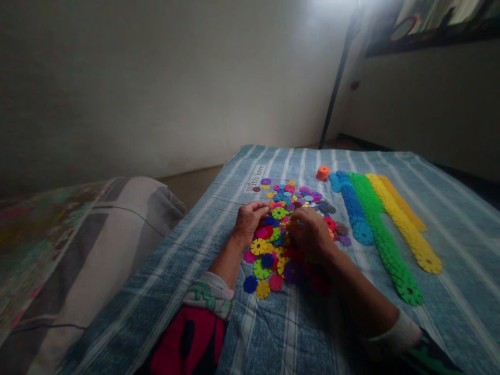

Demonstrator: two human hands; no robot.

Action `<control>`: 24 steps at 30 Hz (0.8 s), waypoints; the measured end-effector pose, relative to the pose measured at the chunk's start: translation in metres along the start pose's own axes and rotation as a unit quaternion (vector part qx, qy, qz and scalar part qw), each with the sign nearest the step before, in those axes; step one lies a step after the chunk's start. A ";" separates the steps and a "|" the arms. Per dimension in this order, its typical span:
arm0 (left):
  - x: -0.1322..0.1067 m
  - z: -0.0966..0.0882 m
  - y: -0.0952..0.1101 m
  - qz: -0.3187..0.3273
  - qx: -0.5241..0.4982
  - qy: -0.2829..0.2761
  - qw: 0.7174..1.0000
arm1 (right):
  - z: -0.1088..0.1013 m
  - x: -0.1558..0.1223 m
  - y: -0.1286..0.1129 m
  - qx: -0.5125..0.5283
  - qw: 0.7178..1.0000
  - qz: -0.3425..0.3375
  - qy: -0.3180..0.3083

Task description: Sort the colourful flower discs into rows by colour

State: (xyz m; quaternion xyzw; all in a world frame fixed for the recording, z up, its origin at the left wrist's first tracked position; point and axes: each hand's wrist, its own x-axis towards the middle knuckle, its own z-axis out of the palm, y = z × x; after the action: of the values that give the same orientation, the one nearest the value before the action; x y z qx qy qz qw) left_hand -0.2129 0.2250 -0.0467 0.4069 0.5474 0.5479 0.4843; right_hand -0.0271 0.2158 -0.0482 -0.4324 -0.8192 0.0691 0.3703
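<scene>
A loose pile of colourful notched plastic discs [261,268] lies on the striped blue cloth. My left hand [250,217] is at the pile's left edge, thumb and fingers pinched together; an orange disc shows by the fingertips, but whether it is held is unclear. Reaching over the pile from the right, my right hand [310,228] has its fingers curled down among the discs. A bit of yellow shows at those fingers, and what they grip is hidden. A lime green disc [279,212] lies between my two hands.
Right of the pile, overlapping discs form sorted rows: blue [356,211], green [380,237], yellow [406,229] and amber [404,203]. A short orange stack [323,173] stands at the back. A dark pole [336,99] rises behind the cloth-covered surface [219,317]. Grey-and-white fabric [128,219] lies at left.
</scene>
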 end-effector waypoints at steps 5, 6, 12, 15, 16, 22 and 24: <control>0.005 -0.002 0.002 -0.006 -0.003 0.001 1.000 | -0.020 0.001 -0.022 -0.010 0.999 0.030 -0.008; 0.006 -0.002 0.003 -0.004 -0.004 0.001 1.000 | -0.027 0.001 -0.023 -0.016 0.999 0.035 -0.005; 0.007 -0.002 0.005 0.005 -0.009 0.005 1.000 | -0.103 -0.023 0.023 -0.040 0.992 0.103 0.063; 0.008 -0.001 0.005 0.021 -0.008 0.008 1.000 | -0.149 -0.049 0.074 -0.058 0.975 0.187 0.109; 0.009 -0.002 0.005 0.025 -0.006 0.008 1.000 | -0.163 -0.058 0.090 -0.076 0.965 0.223 0.118; 0.014 -0.005 0.002 0.035 0.006 -0.001 0.999 | -0.206 -0.104 0.131 -0.054 0.935 0.343 0.077; 0.014 -0.005 0.002 0.041 0.008 -0.003 0.999 | -0.208 -0.113 0.127 -0.013 0.936 0.349 0.046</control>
State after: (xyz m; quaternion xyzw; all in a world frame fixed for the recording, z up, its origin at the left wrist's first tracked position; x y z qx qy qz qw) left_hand -0.2212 0.2376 -0.0462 0.4347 0.5336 0.5616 0.4594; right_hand 0.2352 0.1652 -0.0163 -0.6989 -0.5992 0.1636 0.3546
